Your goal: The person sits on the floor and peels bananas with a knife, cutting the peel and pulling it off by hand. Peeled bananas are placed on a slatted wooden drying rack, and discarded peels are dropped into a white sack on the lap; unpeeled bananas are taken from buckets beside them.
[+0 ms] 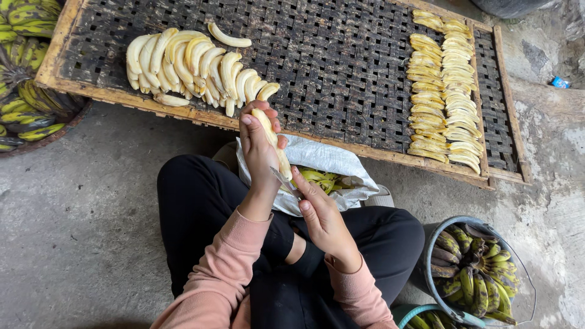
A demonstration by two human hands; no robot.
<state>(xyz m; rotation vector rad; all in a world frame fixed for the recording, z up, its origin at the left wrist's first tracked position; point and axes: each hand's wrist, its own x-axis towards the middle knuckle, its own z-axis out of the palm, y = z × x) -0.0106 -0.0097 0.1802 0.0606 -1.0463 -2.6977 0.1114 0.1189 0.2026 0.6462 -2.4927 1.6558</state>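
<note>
My left hand [259, 155] has its fingers wrapped around a peeled banana [272, 141], held upright over the white sack [332, 159] on my lap. My right hand [323, 216] pinches a small knife [285, 181], blade touching the banana's lower end.

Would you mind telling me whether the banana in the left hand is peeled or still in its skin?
Peeled: the banana in the left hand shows bare pale flesh, no green skin.

Peeled pale banana [272, 141], lengthwise against knife [285, 183]
</note>
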